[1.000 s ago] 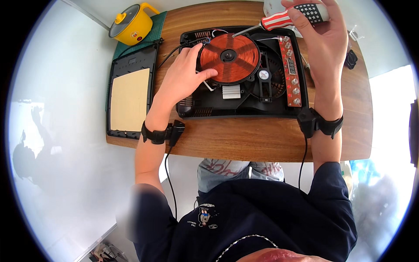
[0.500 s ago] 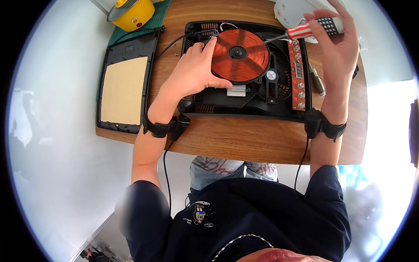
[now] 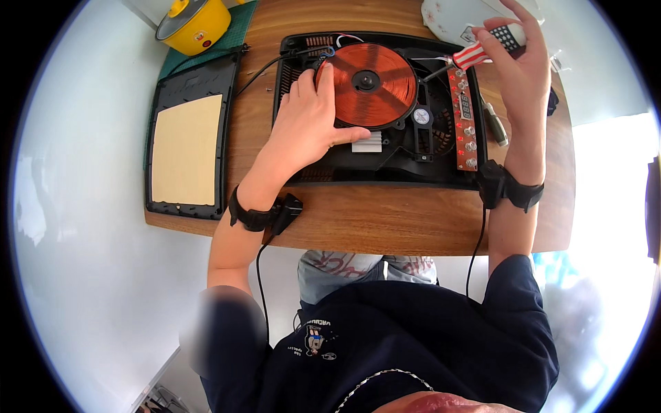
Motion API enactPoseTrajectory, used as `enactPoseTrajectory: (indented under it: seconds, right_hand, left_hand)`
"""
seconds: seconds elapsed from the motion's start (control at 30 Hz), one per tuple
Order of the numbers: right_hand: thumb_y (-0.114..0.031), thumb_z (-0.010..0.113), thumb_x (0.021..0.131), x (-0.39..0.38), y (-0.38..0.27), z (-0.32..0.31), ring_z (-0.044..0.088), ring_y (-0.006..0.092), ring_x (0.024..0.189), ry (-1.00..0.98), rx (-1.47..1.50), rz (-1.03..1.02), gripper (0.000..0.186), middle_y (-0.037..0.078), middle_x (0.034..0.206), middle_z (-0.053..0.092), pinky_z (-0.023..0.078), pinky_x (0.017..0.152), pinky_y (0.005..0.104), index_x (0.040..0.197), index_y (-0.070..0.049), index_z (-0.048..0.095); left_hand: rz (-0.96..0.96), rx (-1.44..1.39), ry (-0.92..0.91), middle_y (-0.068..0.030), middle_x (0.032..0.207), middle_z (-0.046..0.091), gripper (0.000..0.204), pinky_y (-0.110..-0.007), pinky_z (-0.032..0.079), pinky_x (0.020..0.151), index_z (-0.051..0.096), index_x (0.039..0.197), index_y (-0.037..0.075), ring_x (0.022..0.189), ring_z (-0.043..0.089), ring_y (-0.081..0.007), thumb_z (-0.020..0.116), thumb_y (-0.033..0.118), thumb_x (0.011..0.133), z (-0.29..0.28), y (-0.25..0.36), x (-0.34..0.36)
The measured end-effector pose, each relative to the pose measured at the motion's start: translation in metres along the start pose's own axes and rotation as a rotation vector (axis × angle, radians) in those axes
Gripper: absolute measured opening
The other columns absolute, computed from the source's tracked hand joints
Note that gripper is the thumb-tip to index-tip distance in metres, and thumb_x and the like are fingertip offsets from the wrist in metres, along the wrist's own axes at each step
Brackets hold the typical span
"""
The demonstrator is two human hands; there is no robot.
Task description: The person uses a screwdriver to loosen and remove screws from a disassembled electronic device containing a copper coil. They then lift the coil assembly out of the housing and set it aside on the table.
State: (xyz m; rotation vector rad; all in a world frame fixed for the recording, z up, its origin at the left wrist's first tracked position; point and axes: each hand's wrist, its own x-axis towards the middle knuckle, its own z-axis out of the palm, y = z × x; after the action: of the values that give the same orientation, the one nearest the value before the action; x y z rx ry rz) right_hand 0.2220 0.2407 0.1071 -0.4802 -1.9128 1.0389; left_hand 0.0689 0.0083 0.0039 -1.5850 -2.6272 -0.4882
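Note:
My left hand [image 3: 306, 117] grips the left rim of a round copper coil [image 3: 375, 96], fingers at its upper left, thumb along its lower edge. The coil sits in an open black appliance housing [image 3: 310, 168], above a finned silver heatsink [image 3: 366, 144]. In my right hand [image 3: 516, 69] is a striped screwdriver with a starred grip [image 3: 475, 55]; its shaft slants down to the coil's right edge, where the tip's exact contact is unclear. A fan [image 3: 441, 138] shows right of the coil, beside a red control board with a display [image 3: 467, 151].
A detached black panel with a beige sheet [image 3: 184, 148] lies on the wooden table [image 3: 385, 217] at left, near a yellow pot [image 3: 196, 31] on a green mat [image 3: 241, 14]. A pen-like tool [image 3: 497, 124] lies right of the housing. A pale object [image 3: 444, 17] stands at the back.
The screwdriver's tip has moved from the coil's upper middle to its right edge, and my right hand has shifted with it. My left hand still grips the coil's left side.

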Motion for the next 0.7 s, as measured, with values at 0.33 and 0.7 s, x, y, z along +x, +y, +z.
enactPoseTrajectory:
  seconds: [0.33,0.7]
  right_hand:
    - [0.006,0.071,0.089,0.013,0.037,0.0,0.063,0.0131,0.08,-0.023,0.252,0.124,0.054,0.003,0.094,0.063,0.053,0.072,0.0256,0.14,0.002,0.055]
    - [0.006,0.069,0.091,0.013,0.027,-0.005,0.068,0.0168,0.086,-0.008,0.249,0.142,0.057,0.006,0.098,0.064,0.058,0.074,0.0283,0.145,0.003,0.05]
  left_hand:
    - [-0.041,-0.116,-0.004,-0.0264,0.141,0.046,0.122,-0.051,0.042,0.11,0.033,0.155,-0.002,0.131,0.05,-0.0433,0.079,0.073,0.071,-0.001,-0.006,-0.001]
    - [-0.027,-0.172,0.034,-0.0232,0.141,0.048,0.122,-0.052,0.043,0.109,0.034,0.157,0.008,0.128,0.052,-0.0429,0.086,0.067,0.064,-0.002,-0.004,0.001]
